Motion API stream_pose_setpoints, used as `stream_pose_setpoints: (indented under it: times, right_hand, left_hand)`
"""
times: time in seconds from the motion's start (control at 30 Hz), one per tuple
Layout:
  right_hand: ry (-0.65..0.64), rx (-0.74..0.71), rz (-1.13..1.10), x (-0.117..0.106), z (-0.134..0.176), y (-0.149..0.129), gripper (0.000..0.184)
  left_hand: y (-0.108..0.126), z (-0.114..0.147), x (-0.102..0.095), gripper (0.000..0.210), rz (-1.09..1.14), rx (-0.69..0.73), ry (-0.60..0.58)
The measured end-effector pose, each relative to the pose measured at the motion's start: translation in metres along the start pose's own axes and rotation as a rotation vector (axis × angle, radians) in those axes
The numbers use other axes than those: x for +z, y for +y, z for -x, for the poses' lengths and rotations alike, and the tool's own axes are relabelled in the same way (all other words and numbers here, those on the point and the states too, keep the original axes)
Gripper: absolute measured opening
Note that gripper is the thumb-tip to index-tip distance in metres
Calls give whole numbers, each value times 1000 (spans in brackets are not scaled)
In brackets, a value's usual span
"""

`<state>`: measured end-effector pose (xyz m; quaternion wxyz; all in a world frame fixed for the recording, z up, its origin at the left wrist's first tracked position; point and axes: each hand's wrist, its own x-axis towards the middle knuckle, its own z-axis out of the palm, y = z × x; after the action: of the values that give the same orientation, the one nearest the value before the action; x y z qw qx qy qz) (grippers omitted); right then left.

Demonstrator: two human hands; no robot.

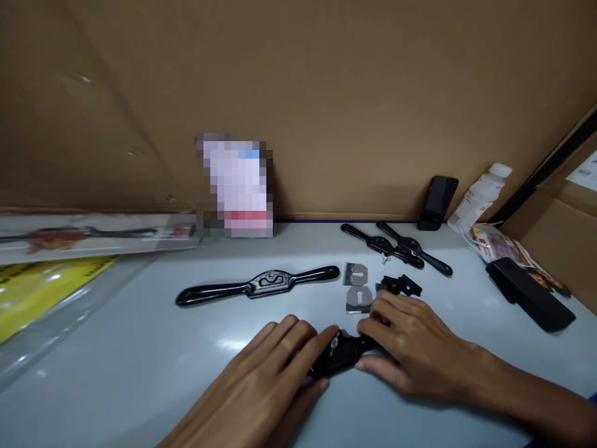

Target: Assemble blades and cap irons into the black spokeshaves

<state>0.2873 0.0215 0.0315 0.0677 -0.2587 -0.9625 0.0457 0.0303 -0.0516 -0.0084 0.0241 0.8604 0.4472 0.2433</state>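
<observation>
A black spokeshave (339, 359) lies between my hands on the table, a small silver screw showing on its body. My left hand (275, 367) grips its left end, the index fingertip beside the screw. Around the right handle, the fingers of my right hand (405, 348) are closed. Just beyond them lie flat steel blades (357, 297) with keyhole slots and several black cap plates (401, 285), partly hidden by my right hand. Another black spokeshave body (272, 282) rests farther back on the left, showing no screw.
Two more spokeshaves (387, 244) overlap at the back right. Behind them stand a phone (437, 202) and a plastic bottle (480, 198). A black case-like object (530, 294) lies at right, plastic packaging (60, 292) at left. Cardboard (326, 106) walls the back.
</observation>
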Motion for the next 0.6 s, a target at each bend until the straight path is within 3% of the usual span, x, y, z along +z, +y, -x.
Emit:
stream_pose_setpoints:
  times: [0.23,0.4,0.5,0.6]
  right_hand:
    - [83,-23,-10,7,1,-4,17]
    - [119,-121,-33,8,0,-2,25]
    - [249,-203,-97,9,-2,2,37]
    - [360,-135,-159,10,-4,7,32]
  left_hand:
    - [8,-6,-5,49,9,-68,8]
    - [5,-2,-2,53,-47,59,-24]
    - [4,-3,-7,61,-17,130,-73]
    - [9,-10,-19,66,9,257,-154]
